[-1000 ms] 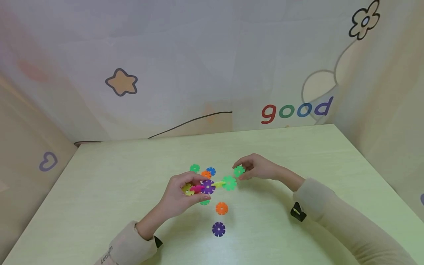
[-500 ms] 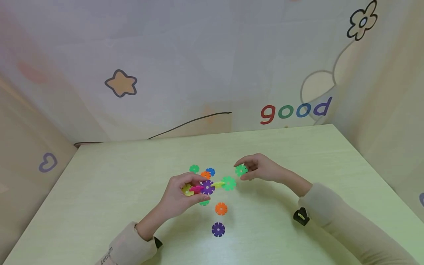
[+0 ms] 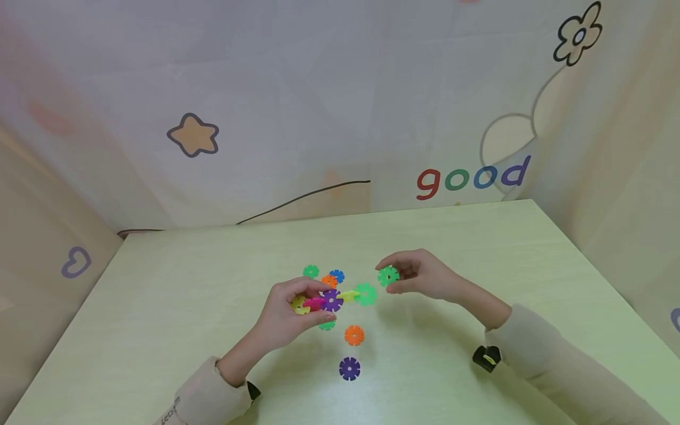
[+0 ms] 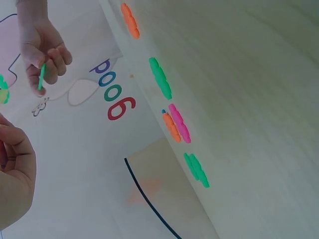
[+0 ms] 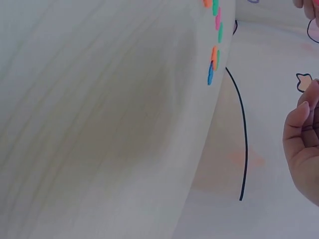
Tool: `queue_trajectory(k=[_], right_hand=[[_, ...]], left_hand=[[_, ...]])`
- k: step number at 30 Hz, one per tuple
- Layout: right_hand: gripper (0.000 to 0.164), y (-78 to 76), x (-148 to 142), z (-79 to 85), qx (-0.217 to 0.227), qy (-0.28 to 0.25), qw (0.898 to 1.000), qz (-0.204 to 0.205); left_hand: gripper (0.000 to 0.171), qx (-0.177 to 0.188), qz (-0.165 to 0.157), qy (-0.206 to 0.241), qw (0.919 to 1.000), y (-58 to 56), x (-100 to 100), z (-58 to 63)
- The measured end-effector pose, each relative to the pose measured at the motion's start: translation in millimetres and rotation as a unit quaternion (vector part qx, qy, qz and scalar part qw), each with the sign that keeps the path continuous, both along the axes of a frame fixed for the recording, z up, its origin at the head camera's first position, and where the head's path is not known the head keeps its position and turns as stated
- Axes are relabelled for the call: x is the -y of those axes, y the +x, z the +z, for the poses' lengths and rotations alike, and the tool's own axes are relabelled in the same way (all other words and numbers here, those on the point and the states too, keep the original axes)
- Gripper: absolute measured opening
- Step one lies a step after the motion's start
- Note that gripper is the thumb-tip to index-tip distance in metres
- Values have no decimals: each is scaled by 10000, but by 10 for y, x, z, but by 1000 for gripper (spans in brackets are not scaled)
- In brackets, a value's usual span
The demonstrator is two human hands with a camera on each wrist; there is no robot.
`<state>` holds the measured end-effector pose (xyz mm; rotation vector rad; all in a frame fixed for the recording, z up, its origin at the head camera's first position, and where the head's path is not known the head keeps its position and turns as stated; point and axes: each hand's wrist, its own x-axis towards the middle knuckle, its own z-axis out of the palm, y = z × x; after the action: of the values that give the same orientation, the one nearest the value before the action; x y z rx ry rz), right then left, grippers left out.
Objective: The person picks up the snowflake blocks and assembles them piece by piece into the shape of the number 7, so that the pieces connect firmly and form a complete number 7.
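In the head view my left hand point(image 3: 281, 310) grips a joined chain of plastic snowflake discs. Along it run a yellow disc point(image 3: 300, 305), a pink disc point(image 3: 314, 304), a purple disc point(image 3: 332, 300), a second yellow disc point(image 3: 347, 296) seen nearly edge-on, and a light green disc point(image 3: 366, 294) at the right end. My right hand point(image 3: 427, 276) pinches a single green snowflake disc point(image 3: 388, 276) between thumb and fingers, a short gap from the chain's end. The left wrist view shows that green disc point(image 4: 42, 77) edge-on. In the right wrist view my right hand point(image 5: 304, 144) is partly cut off.
Loose snowflake discs lie on the pale table point(image 3: 186, 283): a green one point(image 3: 311, 271), a blue one point(image 3: 337, 276) and an orange one point(image 3: 329, 281) behind the left hand. Nearer stand out an orange disc point(image 3: 354, 335) and a dark purple disc point(image 3: 349, 369). A printed curtain point(image 3: 297, 118) hangs behind.
My right hand has drawn slightly to the right with the green snowflake disc, widening the gap to the chain. The left hand and its chain have stayed almost still.
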<state>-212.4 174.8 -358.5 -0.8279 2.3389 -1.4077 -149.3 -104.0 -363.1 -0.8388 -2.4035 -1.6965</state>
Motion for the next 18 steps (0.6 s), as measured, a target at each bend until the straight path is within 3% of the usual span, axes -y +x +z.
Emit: queue_trajectory(k=[8,18], right_hand=[[33,123,12,80,-90,-269,9995,-128],[28,262,84,62,-918,-672,9933,-196]], left_hand=[[31,207,30,-12,9998,-11,9,1],[31,259,109,-56,9996,-14,-12,2]])
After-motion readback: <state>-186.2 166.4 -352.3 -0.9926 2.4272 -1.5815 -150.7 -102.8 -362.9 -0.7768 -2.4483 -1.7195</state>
